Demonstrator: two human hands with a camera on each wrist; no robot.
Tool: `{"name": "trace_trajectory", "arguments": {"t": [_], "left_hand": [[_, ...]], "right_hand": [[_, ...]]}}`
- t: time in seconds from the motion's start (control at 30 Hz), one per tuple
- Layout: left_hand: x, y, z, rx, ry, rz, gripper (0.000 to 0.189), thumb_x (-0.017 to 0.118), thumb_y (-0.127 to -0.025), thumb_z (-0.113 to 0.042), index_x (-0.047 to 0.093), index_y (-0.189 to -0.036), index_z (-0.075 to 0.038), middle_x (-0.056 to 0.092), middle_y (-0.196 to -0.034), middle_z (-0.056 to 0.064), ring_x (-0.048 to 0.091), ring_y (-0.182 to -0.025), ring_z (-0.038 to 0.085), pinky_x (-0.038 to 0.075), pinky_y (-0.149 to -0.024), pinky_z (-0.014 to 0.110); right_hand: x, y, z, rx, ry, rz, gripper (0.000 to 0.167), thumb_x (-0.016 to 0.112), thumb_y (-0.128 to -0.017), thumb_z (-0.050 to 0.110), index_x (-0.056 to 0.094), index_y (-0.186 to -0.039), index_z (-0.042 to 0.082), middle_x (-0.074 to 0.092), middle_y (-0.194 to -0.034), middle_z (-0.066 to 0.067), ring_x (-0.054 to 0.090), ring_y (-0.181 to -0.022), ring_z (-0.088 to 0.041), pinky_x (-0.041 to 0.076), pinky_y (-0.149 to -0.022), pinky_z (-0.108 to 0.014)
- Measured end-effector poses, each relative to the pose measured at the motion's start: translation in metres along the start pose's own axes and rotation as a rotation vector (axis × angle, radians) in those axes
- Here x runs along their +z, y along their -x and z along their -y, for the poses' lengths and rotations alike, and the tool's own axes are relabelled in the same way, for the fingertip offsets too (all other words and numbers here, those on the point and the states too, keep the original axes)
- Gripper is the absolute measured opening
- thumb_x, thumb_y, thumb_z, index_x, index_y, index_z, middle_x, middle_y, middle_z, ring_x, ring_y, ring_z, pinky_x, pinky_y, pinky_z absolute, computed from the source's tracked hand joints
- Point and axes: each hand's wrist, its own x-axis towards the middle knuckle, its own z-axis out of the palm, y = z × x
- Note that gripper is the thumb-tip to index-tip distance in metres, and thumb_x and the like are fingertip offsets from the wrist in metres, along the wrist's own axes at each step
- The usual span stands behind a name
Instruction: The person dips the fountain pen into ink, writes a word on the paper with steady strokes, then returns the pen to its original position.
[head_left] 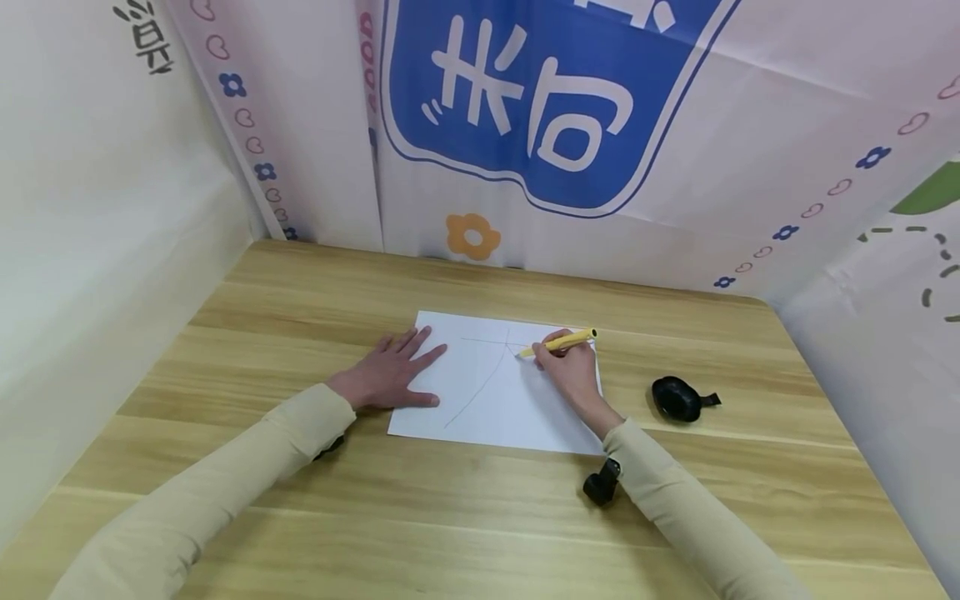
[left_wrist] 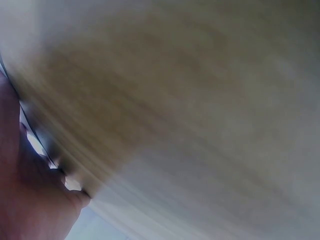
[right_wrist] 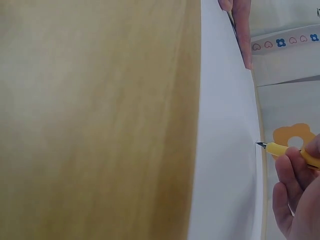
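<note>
A white sheet of paper (head_left: 487,408) lies on the wooden table with a few thin pen lines on it: a near-level stroke, a long slanting one and short marks near the upper right. My left hand (head_left: 393,371) rests with fingers spread on the paper's left edge; the left wrist view catches part of that hand (left_wrist: 35,200) at its lower left. My right hand (head_left: 572,371) pinches a yellow pen (head_left: 558,342), its tip at the short marks. In the right wrist view the dark nib of the pen (right_wrist: 277,149) points toward the paper (right_wrist: 225,150).
A small black dish-like object (head_left: 677,399) with a short tab sits on the table (head_left: 450,533) right of the paper. Black wrist devices show under both sleeves, one device (head_left: 602,483) by the right cuff. Printed cloth walls (head_left: 315,150) stand behind and beside the table.
</note>
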Motion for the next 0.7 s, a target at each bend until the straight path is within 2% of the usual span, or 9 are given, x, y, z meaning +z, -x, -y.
{"name": "trace_trajectory", "arguments": {"t": [0.43, 0.7], "left_hand": [[0.0005, -0.0008, 0.0011, -0.004, -0.008, -0.002, 0.086, 0.049, -0.088, -0.063, 0.014, -0.153, -0.019, -0.003, -0.16, 0.016, 0.001, -0.147, 0.037, 0.008, -0.115, 0.061], [0.0016, -0.0015, 0.0016, -0.002, -0.016, -0.004, 0.086, 0.049, -0.088, -0.063, 0.014, -0.153, -0.019, -0.002, -0.16, 0.016, 0.002, -0.147, 0.037, 0.009, -0.114, 0.062]], "right_hand": [[-0.0043, 0.0062, -0.0045, -0.004, -0.035, -0.004, 0.015, 0.068, -0.084, 0.016, 0.063, -0.088, 0.002, 0.068, -0.074, -0.01, 0.058, -0.059, -0.004, 0.046, -0.056, -0.017], [-0.0077, 0.0101, -0.006, 0.007, -0.071, -0.016, 0.014, 0.069, -0.084, 0.012, 0.063, -0.088, 0.0, 0.068, -0.073, -0.012, 0.059, -0.056, -0.002, 0.048, -0.056, -0.015]]}}
